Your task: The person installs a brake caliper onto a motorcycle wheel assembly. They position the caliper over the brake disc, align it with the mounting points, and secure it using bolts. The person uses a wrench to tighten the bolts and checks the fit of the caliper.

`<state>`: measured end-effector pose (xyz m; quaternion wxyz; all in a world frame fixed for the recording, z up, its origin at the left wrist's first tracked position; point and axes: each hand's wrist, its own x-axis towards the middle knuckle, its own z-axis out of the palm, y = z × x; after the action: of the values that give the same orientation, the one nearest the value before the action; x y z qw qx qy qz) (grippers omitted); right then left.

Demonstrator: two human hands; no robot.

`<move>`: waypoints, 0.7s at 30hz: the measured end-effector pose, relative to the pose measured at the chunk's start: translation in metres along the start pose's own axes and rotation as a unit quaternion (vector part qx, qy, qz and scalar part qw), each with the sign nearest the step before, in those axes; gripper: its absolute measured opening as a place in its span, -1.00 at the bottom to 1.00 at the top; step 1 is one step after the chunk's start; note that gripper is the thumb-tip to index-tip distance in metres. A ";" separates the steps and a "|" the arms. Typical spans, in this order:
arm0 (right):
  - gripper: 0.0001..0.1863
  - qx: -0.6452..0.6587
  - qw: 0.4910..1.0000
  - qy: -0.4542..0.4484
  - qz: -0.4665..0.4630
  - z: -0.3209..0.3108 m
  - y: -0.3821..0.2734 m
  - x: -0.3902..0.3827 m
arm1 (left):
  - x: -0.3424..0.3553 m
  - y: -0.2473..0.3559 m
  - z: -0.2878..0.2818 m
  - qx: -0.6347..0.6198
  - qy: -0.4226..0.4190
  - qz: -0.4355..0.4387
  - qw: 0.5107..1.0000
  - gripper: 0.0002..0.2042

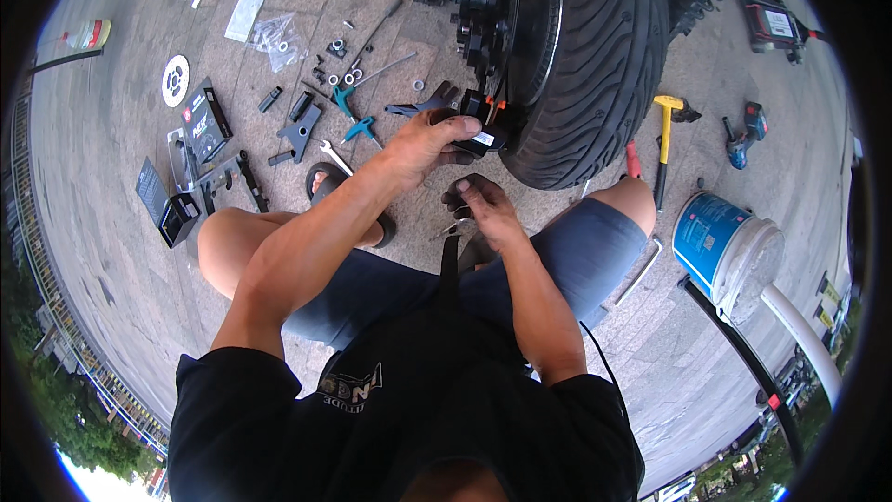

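Note:
My left hand (432, 144) grips a black boxy part (485, 138) with a white label, right beside the wheel's hub. Orange bits show at its upper edge, and its exact kind is hard to make out. Just below it, my right hand (483, 204) is closed, its darkened fingers curled together; whatever they may hold is hidden. A fat black tyre (595, 56) with a grooved tread stands upright in front of me. Black brackets and fittings (476, 9) sit at the left of its hub.
On the paving at left lie teal-handled hex keys (344, 102), a wrench (334, 156), a brake disc (175, 81), a black box (206, 121) and plastic bags (279, 37). At right are a yellow hammer (665, 130), a cordless drill (743, 138) and a blue-and-white bucket (715, 242).

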<state>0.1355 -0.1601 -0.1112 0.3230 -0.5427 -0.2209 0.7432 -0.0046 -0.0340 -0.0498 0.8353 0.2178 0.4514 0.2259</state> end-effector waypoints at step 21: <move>-0.68 -0.036 0.997 -0.061 -0.014 0.001 0.001 -0.001 | -0.004 0.014 0.031 -0.040 0.092 -0.033 0.994 -0.49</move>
<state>0.1346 -0.1617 -0.1114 0.2990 -0.5044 -0.2744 0.7621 0.0177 -0.0296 -0.0237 0.8052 0.1476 0.5241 0.2351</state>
